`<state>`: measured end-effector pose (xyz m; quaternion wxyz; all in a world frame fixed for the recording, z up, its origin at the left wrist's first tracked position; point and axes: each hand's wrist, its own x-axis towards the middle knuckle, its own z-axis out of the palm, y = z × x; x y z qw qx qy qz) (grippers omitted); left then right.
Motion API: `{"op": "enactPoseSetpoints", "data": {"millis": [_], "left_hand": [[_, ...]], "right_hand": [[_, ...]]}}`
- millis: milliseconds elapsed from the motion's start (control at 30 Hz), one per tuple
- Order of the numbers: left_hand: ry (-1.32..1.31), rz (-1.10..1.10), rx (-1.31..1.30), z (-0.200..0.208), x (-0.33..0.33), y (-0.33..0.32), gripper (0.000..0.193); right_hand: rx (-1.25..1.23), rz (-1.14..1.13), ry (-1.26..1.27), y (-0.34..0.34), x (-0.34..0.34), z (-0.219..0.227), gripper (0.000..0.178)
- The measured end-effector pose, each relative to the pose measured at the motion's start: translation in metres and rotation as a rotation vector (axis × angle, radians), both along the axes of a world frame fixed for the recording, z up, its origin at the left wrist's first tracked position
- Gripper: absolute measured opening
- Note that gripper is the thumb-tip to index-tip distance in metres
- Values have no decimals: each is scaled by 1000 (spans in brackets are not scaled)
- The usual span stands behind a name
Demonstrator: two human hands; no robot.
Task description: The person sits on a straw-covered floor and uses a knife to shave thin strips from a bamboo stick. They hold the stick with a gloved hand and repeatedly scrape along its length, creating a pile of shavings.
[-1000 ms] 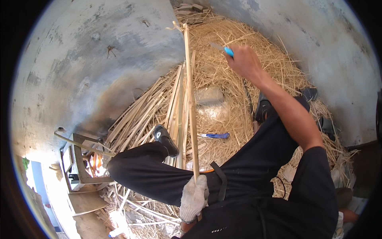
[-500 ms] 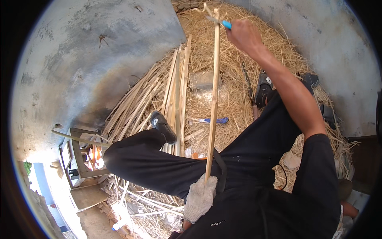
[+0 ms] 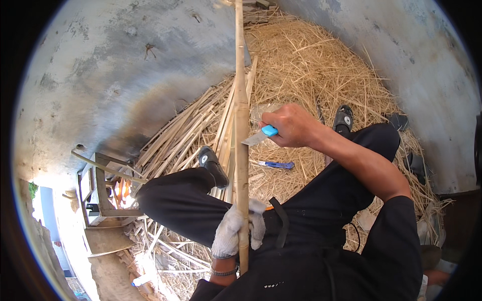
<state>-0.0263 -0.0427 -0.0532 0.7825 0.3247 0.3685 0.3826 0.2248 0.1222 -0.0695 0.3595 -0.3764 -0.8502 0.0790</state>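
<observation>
A long bamboo strip point(image 3: 242, 100) stands nearly upright in the view, running from the top edge down past my lap. My left hand point(image 3: 228, 233), in a whitish knit glove, is closed around its lower part, with glove fingers showing on both sides. My bare right hand point(image 3: 292, 125) grips a knife point(image 3: 258, 137) with a turquoise handle. The knife's blade tip meets the strip's right edge about midway, touching it or very close. Most of the knife handle is hidden inside the fist.
Split bamboo strips point(image 3: 178, 125) lie piled at the left by a grey wall point(image 3: 125, 65). Straw-like shavings point(image 3: 311, 65) cover the floor. A blue cutter knife point(image 3: 278, 164) lies between my legs. A wooden frame point(image 3: 100, 195) stands at the left.
My right hand with the knife has come down from the strip's far end to its middle. The bamboo strip has shifted left and more upright, with my gloved hand now further along it.
</observation>
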Motion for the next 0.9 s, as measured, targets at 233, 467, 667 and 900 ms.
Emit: {"op": "enactPoseSetpoints", "data": {"millis": [233,467,667,900], "left_hand": [[-515,-108,-174,-16,11,23,47],[-343,-252,-134,8,18,33,37],[-480,-241,-202,-7,19,16,46],[-529,-123,-298,-17,22,15,44]], "right_hand": [[15,-60,130,-2,5,18,21],[-3,-112,314,-10,13,40,19],[156,-201,102,-10,21,41,16],[157,-510,-158,15,15,6,18]]}}
